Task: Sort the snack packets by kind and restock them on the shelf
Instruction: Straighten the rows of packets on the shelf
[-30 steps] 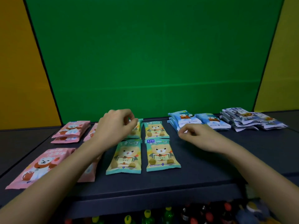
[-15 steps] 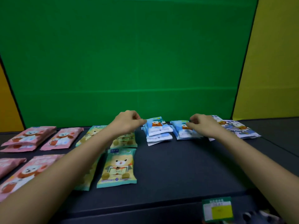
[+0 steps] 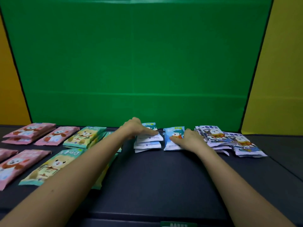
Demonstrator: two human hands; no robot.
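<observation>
Watching from right beside the person, so here's how it looks. Biggest thing is the green backdrop (image 3: 147,63) behind everything, then the dark shelf (image 3: 164,185) that all the snack packets lie flat on.

The sorting seems mostly done, since the kinds are already in colour blocks running left to right. The pink packets (image 3: 29,133) take the far left, some of them doubled up. The teal-and-yellow bear packets (image 3: 85,136) sit just beside them, partly hidden under the left forearm. Over on the right there's a loose, slumped heap of purple-and-white packets (image 3: 218,135), which looks like the messiest group.

Between those groups, at the back, are the blue ones: a small blue stack (image 3: 147,144) with its lower packets fanned out toward the front, and just beside it the single blue packet (image 3: 173,133), or maybe a thin stack, can't tell.

The left hand (image 3: 136,128) lies on top of the stack with its fingers straight and flat, pressing rather than grabbing. The right hand (image 3: 188,139) does the same on the neighbouring blue packet, fingers stretched across it, not curled round anything. My guess is they're squaring up the blues or pulling them forward into rows like the others. Flat palms make sense for sliding slippery wrappers.
</observation>
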